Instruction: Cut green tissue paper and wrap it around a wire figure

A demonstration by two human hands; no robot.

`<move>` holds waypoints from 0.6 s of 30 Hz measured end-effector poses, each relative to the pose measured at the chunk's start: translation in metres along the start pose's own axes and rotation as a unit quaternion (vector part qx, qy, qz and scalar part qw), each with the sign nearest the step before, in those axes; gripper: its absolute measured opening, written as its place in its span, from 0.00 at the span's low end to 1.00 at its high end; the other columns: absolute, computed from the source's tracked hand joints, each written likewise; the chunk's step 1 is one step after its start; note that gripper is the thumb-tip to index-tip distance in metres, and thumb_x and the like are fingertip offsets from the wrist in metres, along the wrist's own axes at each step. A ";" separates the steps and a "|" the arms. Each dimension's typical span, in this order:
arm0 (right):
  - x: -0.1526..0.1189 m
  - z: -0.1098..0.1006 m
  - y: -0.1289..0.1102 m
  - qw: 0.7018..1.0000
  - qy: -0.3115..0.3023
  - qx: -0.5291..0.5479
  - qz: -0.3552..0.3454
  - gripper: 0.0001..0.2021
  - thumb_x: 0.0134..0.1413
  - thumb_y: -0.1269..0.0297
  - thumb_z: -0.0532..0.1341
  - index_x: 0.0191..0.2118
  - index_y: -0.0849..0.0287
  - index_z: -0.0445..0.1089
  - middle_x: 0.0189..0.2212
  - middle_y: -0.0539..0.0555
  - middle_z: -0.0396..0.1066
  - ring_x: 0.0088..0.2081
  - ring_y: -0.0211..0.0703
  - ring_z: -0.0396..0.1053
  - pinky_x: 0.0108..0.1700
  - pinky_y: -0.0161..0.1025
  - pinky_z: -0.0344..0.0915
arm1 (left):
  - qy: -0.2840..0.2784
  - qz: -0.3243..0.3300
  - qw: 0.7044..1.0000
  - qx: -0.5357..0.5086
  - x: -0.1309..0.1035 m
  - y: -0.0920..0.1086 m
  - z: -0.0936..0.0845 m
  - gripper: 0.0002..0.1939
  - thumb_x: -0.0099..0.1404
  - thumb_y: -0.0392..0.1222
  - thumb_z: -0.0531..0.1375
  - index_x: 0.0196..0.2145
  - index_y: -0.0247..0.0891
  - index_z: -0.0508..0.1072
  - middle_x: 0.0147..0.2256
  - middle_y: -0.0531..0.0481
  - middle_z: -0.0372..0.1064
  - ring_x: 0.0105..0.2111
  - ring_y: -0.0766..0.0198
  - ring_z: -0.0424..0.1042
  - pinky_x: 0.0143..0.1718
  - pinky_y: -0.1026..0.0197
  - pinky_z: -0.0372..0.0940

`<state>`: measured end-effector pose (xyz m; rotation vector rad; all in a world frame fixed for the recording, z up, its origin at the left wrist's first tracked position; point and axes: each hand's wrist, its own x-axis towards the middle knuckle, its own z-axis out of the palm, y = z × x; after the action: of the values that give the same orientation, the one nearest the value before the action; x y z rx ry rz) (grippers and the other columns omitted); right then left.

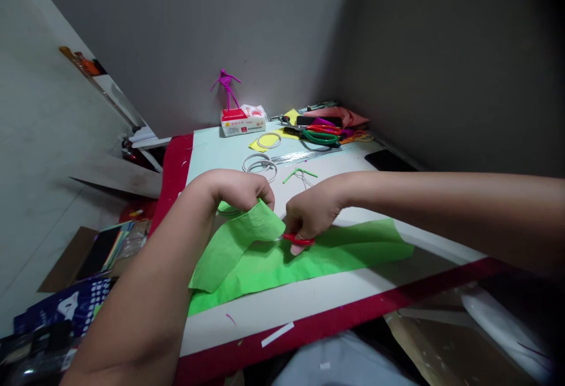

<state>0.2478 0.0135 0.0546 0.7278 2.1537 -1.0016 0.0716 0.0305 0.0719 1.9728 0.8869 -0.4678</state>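
Bright green sheet (265, 271) stretches across the near half of the desk (348, 292) in my head view, its left part lifted and folded over toward the middle. I have the left grip (242, 189) pinched on that raised part, fingertips curled out of sight, and the right grip (313, 206) closed around red-handled scissors (304, 240); a sliver of metal shows at the sheet's edge, but I cannot tell how the blades stand. Beyond both grips I see a bent green stick (296, 170) and pale rings (262, 161). Farther back, a magenta figure (225, 82) stands upright at a red-and-white box (243, 123), while green-handled scissors (321, 142) lie among a pile to its right. Near the front edge lies a white strip (277, 335).
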 end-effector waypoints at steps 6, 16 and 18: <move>-0.036 0.047 -0.005 0.957 0.267 -0.087 0.072 0.13 0.55 0.53 0.58 0.35 0.58 0.72 0.24 0.52 0.69 0.23 0.38 0.61 0.26 0.35 0.52 | 0.031 0.002 0.999 -0.034 -0.016 -0.009 -0.006 0.10 0.50 0.37 0.62 0.33 0.37 0.78 0.28 0.51 0.75 0.27 0.62 0.70 0.28 0.65 0.64; -0.002 0.125 -0.014 0.876 0.422 -0.114 -0.205 0.12 0.59 0.67 0.54 0.48 0.62 0.64 0.37 0.56 0.69 0.35 0.41 0.63 0.35 0.36 0.58 | 0.060 -0.011 0.996 -0.064 -0.022 -0.008 -0.006 0.06 0.50 0.36 0.60 0.29 0.37 0.75 0.24 0.53 0.71 0.24 0.64 0.67 0.26 0.66 0.61; 0.001 0.127 -0.014 0.861 0.440 -0.128 -0.219 0.11 0.62 0.64 0.52 0.46 0.63 0.65 0.33 0.56 0.69 0.31 0.41 0.62 0.32 0.36 0.57 | 0.069 -0.014 0.995 -0.067 -0.025 -0.005 -0.006 0.06 0.50 0.36 0.60 0.29 0.38 0.75 0.24 0.54 0.71 0.24 0.65 0.66 0.26 0.66 0.61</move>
<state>0.2774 -0.0967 -0.0038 0.6386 3.2920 -0.5911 0.0514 0.0274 0.0880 1.8898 1.0070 -0.2828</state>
